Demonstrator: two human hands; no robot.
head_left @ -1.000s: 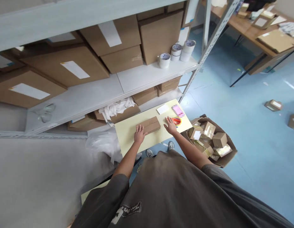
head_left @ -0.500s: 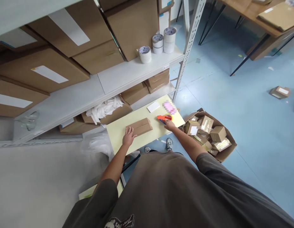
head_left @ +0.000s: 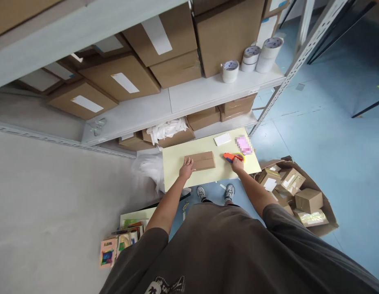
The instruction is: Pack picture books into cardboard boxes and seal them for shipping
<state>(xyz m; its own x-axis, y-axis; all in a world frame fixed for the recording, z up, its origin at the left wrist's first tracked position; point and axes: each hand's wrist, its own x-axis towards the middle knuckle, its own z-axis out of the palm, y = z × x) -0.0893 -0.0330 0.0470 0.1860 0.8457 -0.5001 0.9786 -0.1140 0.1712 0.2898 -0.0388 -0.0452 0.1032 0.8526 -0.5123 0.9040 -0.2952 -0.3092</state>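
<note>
My left hand [head_left: 187, 168] lies open against the cardboard parcel [head_left: 199, 160], steadying it | my right hand [head_left: 237, 164] grips the orange tape dispenser [head_left: 230, 157] | both over the pale table [head_left: 220, 173]

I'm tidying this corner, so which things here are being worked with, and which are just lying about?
In use: left hand on a small cardboard box; right hand on an orange tape dispenser.
Lying about: white card; blurred pink item; tape rolls; open carton of parcels.

Left hand [head_left: 187, 168] touches parcel [head_left: 199, 161], right [head_left: 237, 164] grips tape dispenser [head_left: 230, 157].
</note>
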